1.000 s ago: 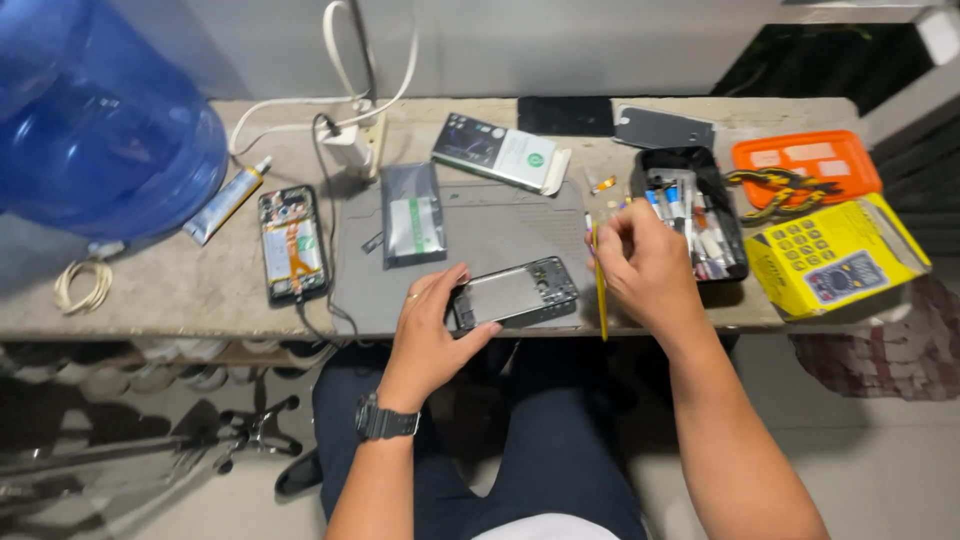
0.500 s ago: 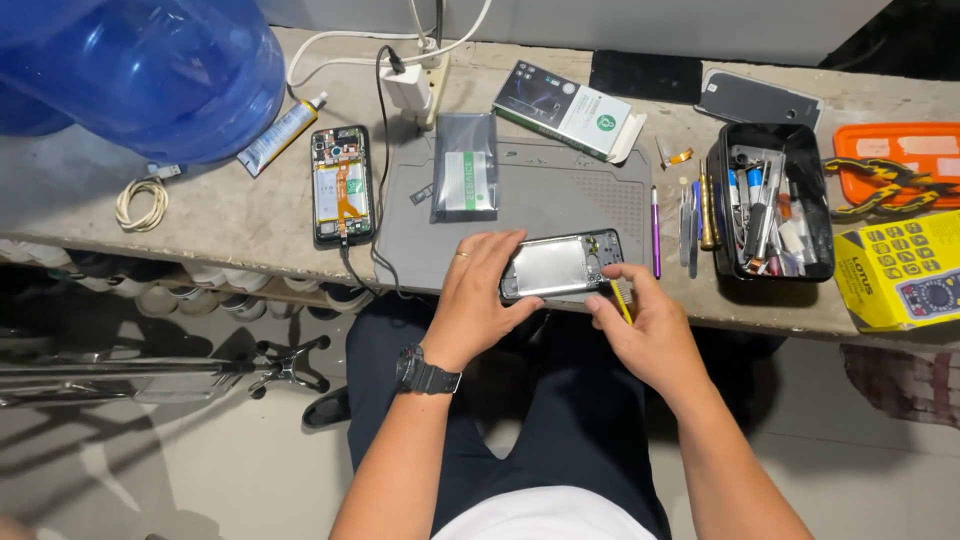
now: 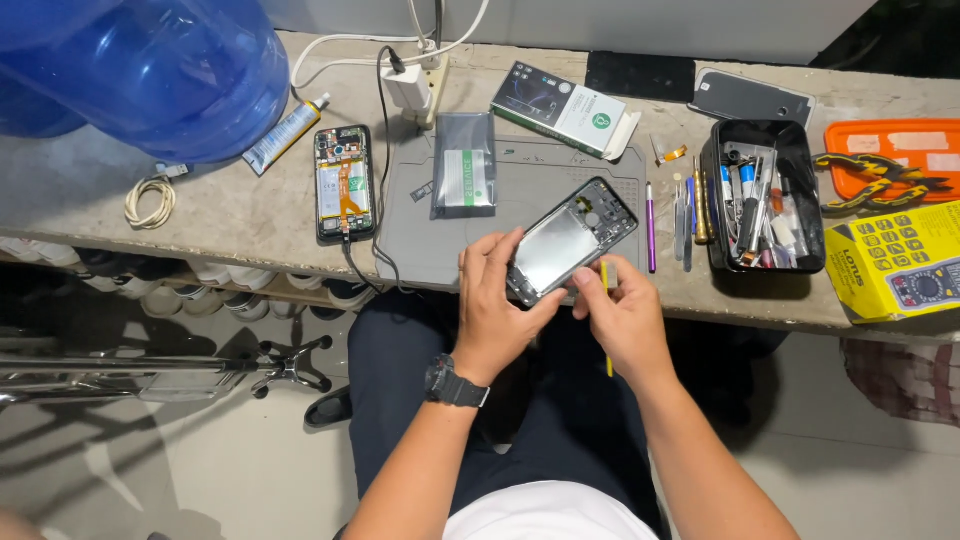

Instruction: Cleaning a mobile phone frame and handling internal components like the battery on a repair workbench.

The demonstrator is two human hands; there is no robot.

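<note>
— Head view: what is held by the left hand [image 3: 497, 312]?

— An opened phone frame [image 3: 570, 242] is gripped at its near end. The fingers are curled around its edge, and the thumb is laid on top.

— And the right hand [image 3: 622, 318]?

— It is closed around a thin yellow tool [image 3: 605, 300]. The tool's tip is set against the frame's near right corner.

— Where is the frame kept?

— It is tilted up between both hands, over the front edge of the grey work mat [image 3: 520, 190]. A second opened phone [image 3: 344, 182] is laid well to the left, and a black tool tray [image 3: 762, 196] is seen to the right.
</note>
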